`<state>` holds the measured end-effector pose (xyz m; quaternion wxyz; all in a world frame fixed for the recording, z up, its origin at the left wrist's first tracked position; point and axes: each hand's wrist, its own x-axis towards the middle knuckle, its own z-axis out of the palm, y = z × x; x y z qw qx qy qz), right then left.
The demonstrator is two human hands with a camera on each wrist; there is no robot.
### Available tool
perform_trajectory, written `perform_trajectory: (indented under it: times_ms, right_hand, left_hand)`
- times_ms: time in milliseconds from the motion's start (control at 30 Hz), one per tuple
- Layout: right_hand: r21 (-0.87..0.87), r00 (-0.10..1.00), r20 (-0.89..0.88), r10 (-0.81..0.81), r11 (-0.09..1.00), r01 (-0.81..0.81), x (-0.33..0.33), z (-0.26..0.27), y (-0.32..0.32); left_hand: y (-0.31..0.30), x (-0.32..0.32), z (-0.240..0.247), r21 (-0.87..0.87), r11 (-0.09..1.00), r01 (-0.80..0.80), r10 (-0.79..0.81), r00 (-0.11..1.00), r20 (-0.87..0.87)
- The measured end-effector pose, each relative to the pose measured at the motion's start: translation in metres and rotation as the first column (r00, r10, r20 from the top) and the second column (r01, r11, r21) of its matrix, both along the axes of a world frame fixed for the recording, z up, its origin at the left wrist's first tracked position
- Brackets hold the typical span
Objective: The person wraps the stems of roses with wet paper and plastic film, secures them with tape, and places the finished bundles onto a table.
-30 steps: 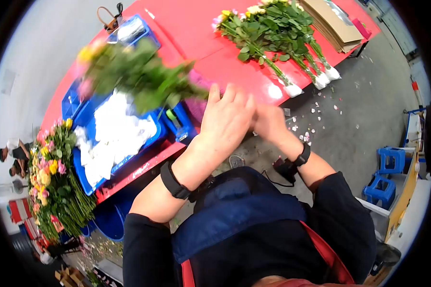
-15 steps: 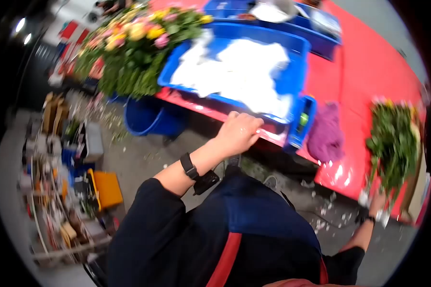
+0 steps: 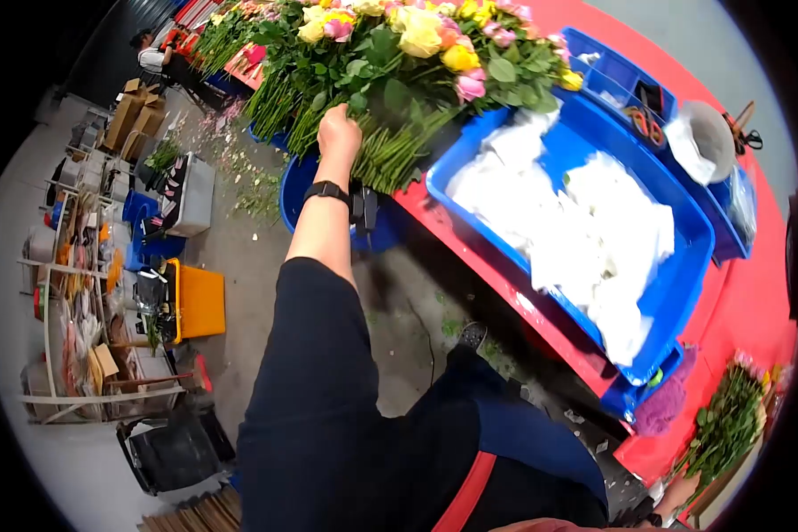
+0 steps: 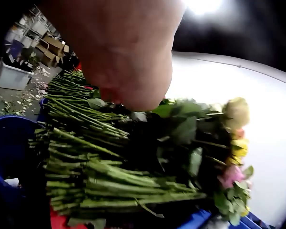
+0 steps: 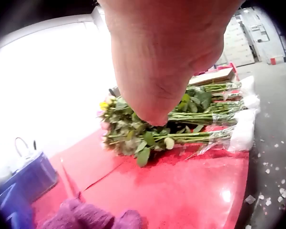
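A large pile of roses, yellow, pink and cream, lies on the table with its cut green stems toward me. My left hand is at these stems, its knuckles up; its fingertips are hidden, so I cannot tell whether it grips any. In the left wrist view the same hand is over the stems and leaves. Far to the right, my right hand is at the finished rose bunches. The right wrist view has it over these bunches, whose stem ends carry white wrapping; its fingertips are hidden.
A blue tray with crumpled white sheets stands on the red table. Behind it are a blue organizer with scissors and a roll. A purple cloth lies near the table edge. A blue bucket stands below the stems.
The rose bunch held aloft earlier is no longer in the air. My left hand has moved left to the pile's stems, while my right has gone to the bunches at right. The view has turned left.
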<state>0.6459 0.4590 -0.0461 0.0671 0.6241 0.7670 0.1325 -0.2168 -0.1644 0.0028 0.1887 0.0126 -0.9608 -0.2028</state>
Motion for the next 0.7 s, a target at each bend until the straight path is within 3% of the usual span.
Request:
perform_trajectory:
  times_ms: [67,167,267,400,467,533,567,633,667,700]
  right_hand:
    - [-0.006,0.992,-0.021,0.127,0.992,-0.127,-0.016,0.000,-0.013]
    - [-0.062,0.962,-0.093,0.256,0.963,-0.262,-0.062,0.013,-0.044]
    - [-0.042,0.904,-0.132,0.407,0.908,-0.416,-0.101,0.019,-0.062]
    - [0.013,0.816,-0.224,0.533,0.839,-0.544,-0.193,0.046,-0.100]
    - [0.031,0.751,-0.306,0.585,0.795,-0.606,-0.258,0.071,-0.137]
    - [0.048,0.686,-0.371,0.626,0.751,-0.659,-0.320,0.090,-0.169]
    - [0.051,0.661,-0.393,0.640,0.732,-0.679,-0.349,0.094,-0.185]
    - [0.001,0.472,-0.572,0.671,0.576,-0.817,-0.409,0.117,-0.233]
    - [0.013,0.376,-0.553,0.744,0.459,-0.888,-0.436,0.128,-0.257]
    - [0.012,0.277,-0.626,0.729,0.364,-0.931,-0.458,0.124,-0.273]
  left_hand:
    - [-0.020,-0.048,-0.021,-0.096,0.995,0.013,-0.010,0.999,0.038]
    - [-0.021,-0.079,-0.020,-0.057,0.998,0.041,-0.019,0.939,0.344]
    - [-0.028,-0.091,-0.016,-0.062,0.985,0.158,-0.130,0.935,0.330]
    - [-0.035,-0.073,-0.008,0.082,0.971,0.223,-0.226,0.973,0.037]
    - [-0.040,-0.061,-0.010,0.126,0.941,0.315,-0.293,0.941,-0.168]
    - [-0.039,-0.040,0.002,0.212,0.913,0.349,-0.322,0.934,-0.153]
    - [-0.040,-0.029,0.009,0.252,0.879,0.405,-0.361,0.910,-0.202]
    - [-0.046,-0.017,0.018,0.493,0.746,0.448,-0.415,0.891,-0.182]
    - [-0.047,-0.005,0.019,0.606,0.659,0.445,-0.443,0.881,-0.166]
    - [-0.039,0.020,0.043,0.811,0.440,0.386,-0.492,0.859,-0.142]
